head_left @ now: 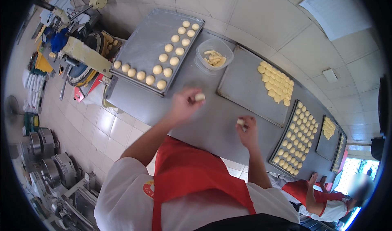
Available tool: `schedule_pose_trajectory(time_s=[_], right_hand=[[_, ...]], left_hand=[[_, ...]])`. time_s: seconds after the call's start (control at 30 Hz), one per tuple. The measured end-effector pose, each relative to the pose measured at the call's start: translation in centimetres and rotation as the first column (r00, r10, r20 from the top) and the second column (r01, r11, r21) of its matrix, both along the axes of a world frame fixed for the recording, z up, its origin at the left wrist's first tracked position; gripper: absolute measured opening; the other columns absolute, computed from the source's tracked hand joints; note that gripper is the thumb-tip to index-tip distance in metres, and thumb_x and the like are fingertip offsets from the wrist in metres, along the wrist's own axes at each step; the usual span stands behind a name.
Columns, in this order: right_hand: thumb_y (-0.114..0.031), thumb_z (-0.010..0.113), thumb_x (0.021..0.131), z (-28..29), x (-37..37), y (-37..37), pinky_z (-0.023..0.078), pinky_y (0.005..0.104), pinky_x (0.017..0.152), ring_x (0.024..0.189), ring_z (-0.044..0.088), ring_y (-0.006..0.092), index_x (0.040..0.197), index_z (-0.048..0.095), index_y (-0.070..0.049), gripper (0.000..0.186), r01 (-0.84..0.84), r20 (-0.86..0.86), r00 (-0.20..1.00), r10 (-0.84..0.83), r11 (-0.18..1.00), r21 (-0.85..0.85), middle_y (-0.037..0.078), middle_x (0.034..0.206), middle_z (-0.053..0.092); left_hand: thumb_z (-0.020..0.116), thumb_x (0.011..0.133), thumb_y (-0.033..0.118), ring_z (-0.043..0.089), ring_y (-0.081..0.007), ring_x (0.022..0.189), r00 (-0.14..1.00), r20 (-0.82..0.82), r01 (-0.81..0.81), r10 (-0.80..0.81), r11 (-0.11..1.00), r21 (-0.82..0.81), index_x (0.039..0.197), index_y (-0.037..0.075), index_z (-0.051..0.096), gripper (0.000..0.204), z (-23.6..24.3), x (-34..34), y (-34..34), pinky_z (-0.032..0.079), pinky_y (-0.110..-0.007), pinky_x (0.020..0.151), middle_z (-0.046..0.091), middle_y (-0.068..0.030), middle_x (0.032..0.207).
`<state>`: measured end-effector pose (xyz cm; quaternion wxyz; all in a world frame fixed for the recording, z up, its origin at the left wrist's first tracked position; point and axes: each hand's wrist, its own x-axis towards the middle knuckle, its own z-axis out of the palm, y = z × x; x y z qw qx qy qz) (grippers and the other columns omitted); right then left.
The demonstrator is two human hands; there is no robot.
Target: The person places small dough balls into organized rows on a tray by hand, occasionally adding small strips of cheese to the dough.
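Observation:
My left hand (pixel 185 104), slightly blurred, is closed around a small pale dough piece (pixel 199 96) that shows at the fingertips. It hovers over the steel table (pixel 196 127), just below the front right corner of a baking tray (pixel 143 39). Rows of round dough balls (pixel 163 58) sit along that tray's right and front edges. My right hand (pixel 248 131) is also closed, with another pale dough piece (pixel 241 122) between thumb and fingers. Beyond my hands stands a clear plastic tub (pixel 202 63) holding pale yellow sticks (pixel 214 58).
Right of the tub, a tray (pixel 241 80) carries a cluster of flattened dough pieces (pixel 277 82). Farther right lies a tray full of dough balls (pixel 296 137), then more trays. A co-worker in a red apron (pixel 296 190) stands at the far right. A dough machine (pixel 83 55) is at the left.

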<state>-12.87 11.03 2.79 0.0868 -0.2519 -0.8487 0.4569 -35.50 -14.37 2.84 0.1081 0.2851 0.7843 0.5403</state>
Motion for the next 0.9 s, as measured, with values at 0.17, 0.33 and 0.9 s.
schedule_pose_trajectory(time_s=[0.17, 0.33, 0.9], right_hand=[[0.004, 0.071, 0.097, 8.1, -20.1, -2.9, 0.061, 0.0395, 0.104, 0.128, 0.065, 0.0282, 0.131, 0.072, -0.005, 0.036, -0.042, -0.253, 0.967, 0.035, 0.999, -0.023, 0.015, 0.131, 0.058], [-0.002, 0.076, 0.095, 5.4, -42.1, -1.4, 0.063, 0.0371, 0.096, 0.112, 0.075, 0.0279, 0.133, 0.071, -0.005, 0.038, 0.011, -0.401, 0.916, 0.001, 1.000, 0.027, 0.016, 0.123, 0.070], [-0.028, 0.083, 0.092, 5.3, -46.6, -4.0, 0.059, 0.0407, 0.081, 0.096, 0.072, 0.0305, 0.122, 0.078, -0.009, 0.036, 0.237, -0.248, 0.957, -0.149, 0.895, 0.378, 0.014, 0.111, 0.072]], left_hand=[[0.089, 0.091, 0.016, 0.060, -0.0110, 0.076, 0.988, -0.151, -0.024, 0.032, 0.998, 0.055, 0.130, 0.007, 0.076, 0.042, 7.5, -22.2, 0.4, 0.055, -0.028, 0.076, 0.070, -0.0018, 0.089], [0.087, 0.091, 0.029, 0.076, -0.0239, 0.091, 0.951, -0.295, 0.032, -0.092, 0.979, -0.204, 0.133, 0.005, 0.074, 0.051, 5.7, -39.3, 7.2, 0.061, -0.039, 0.083, 0.080, -0.0122, 0.104], [0.090, 0.090, 0.033, 0.072, -0.0230, 0.100, 0.951, -0.278, 0.119, -0.135, 0.990, -0.077, 0.130, 0.010, 0.074, 0.049, 3.4, -45.1, 4.0, 0.060, -0.038, 0.090, 0.072, -0.0098, 0.120]])
